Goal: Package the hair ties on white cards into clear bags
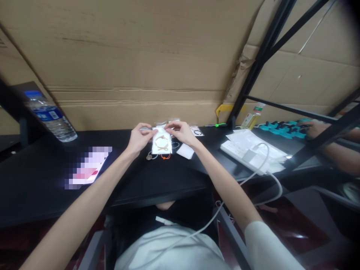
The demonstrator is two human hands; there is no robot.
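Both hands meet over the black table, pinching the top corners of a small clear bag (162, 143) with a white card and a light brown cord bracelet inside. My left hand (141, 138) grips its left corner, and my right hand (180, 132) has its fingers closed at the right one. Just below the bag lie an orange cord bracelet (165, 157) and a grey one with a round charm (149, 156). A white card or packet (185, 151) rests by my right wrist. Behind the right hand is another bag with a black ring-shaped band (197, 131).
A lit phone (91, 165), partly pixelated, lies left; a water bottle (50, 116) stands behind it. To the right are a white power strip (239, 152) with a cable, papers, and a yellow-liquid bottle (253, 117). Beyond the black frame, another person's hand (315, 129) is near teal objects.
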